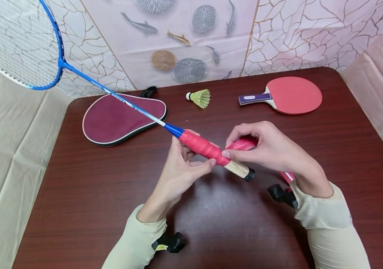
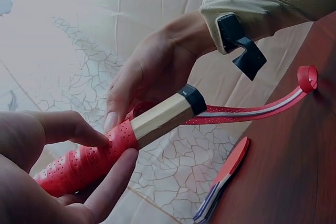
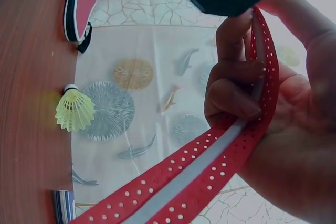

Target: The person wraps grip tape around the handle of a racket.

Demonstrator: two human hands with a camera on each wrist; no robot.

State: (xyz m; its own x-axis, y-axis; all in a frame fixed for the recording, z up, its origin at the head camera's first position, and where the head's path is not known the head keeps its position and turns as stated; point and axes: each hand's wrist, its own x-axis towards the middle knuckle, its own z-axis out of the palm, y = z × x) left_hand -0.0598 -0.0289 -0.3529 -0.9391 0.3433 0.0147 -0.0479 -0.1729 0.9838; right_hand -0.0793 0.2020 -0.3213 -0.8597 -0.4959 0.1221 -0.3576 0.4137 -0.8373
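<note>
A blue badminton racket (image 1: 26, 45) slants over the brown table (image 1: 94, 186). Its handle (image 1: 208, 149) is wrapped in red grip tape down to bare wood (image 1: 236, 169) and a black end cap (image 1: 249, 174). My left hand (image 1: 181, 168) grips the wrapped handle (image 2: 84, 163), thumb on top. My right hand (image 1: 269, 149) pinches the loose strip of red perforated grip tape (image 3: 210, 171) at the wrap's edge. The strip's free tail (image 2: 262, 109) runs back past my right wrist and curls at its end (image 2: 307, 77).
A maroon racket cover (image 1: 120, 119) lies at the back left of the table. A yellow shuttlecock (image 1: 199, 98) and a red table tennis paddle (image 1: 289, 95) lie at the back. A patterned cloth (image 1: 191, 41) hangs behind; beige cloth (image 1: 6, 149) flanks the table.
</note>
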